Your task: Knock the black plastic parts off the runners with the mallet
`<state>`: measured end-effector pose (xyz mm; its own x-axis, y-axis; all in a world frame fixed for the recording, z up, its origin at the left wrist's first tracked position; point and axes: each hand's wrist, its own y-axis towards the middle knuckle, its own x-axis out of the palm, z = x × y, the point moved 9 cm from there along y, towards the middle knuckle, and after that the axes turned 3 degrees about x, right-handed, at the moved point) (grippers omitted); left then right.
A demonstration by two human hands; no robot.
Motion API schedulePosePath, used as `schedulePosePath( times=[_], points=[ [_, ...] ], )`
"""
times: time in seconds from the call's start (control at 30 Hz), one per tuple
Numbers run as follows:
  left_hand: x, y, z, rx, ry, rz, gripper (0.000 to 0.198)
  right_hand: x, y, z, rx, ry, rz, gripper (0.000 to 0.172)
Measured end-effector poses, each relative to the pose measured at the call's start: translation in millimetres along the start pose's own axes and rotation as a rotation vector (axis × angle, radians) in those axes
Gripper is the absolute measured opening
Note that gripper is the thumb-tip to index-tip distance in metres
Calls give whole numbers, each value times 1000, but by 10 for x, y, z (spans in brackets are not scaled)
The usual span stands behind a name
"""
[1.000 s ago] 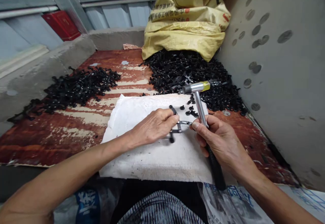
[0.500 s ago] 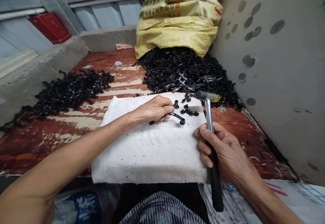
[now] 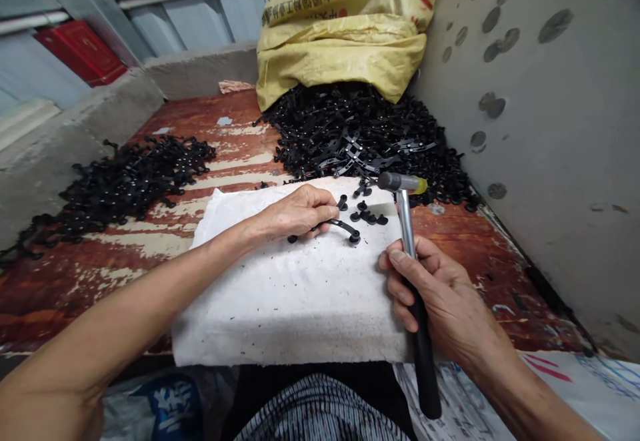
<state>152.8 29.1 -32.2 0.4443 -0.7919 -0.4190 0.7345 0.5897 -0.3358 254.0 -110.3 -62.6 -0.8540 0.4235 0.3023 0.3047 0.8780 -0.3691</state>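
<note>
My left hand [image 3: 305,212] is closed on a black curved linkage piece [image 3: 345,227] with round knobs at its ends, held low over a white cloth pad [image 3: 300,301]. The fingers hide its middle. In my right hand [image 3: 425,281] is a mallet [image 3: 407,221] with a black grip, a metal shaft and a head that is dark at one end and yellow at the other. Its head is raised, upper right of the held piece and apart from it. Several small black knobbed parts [image 3: 369,217] lie on the cloth just beyond my left fingers.
A large heap of black linkage parts [image 3: 320,124] spills from a yellow sack [image 3: 345,54] at the back. A smaller pile [image 3: 130,181] lies on the left of the worn red-brown tabletop [image 3: 240,127]. A grey spotted panel [image 3: 540,127] stands on the right; a low concrete ledge [image 3: 120,104] edges the left.
The whole view has shifted slightly. Both hands keep their holds, on the linkage piece and the mallet, with hardly any movement relative to the cloth.
</note>
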Motion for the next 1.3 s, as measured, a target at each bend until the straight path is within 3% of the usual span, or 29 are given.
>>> schedulePosePath(
  times=[0.9, 1.3],
  points=[
    [20, -6, 27, -53, -35, 13, 21, 0, 0, -11, 4, 18, -30, 40],
    [-15, 7, 85, -80, 106, 13, 39, 25, 14, 0, 31, 22, -43, 41]
  ],
)
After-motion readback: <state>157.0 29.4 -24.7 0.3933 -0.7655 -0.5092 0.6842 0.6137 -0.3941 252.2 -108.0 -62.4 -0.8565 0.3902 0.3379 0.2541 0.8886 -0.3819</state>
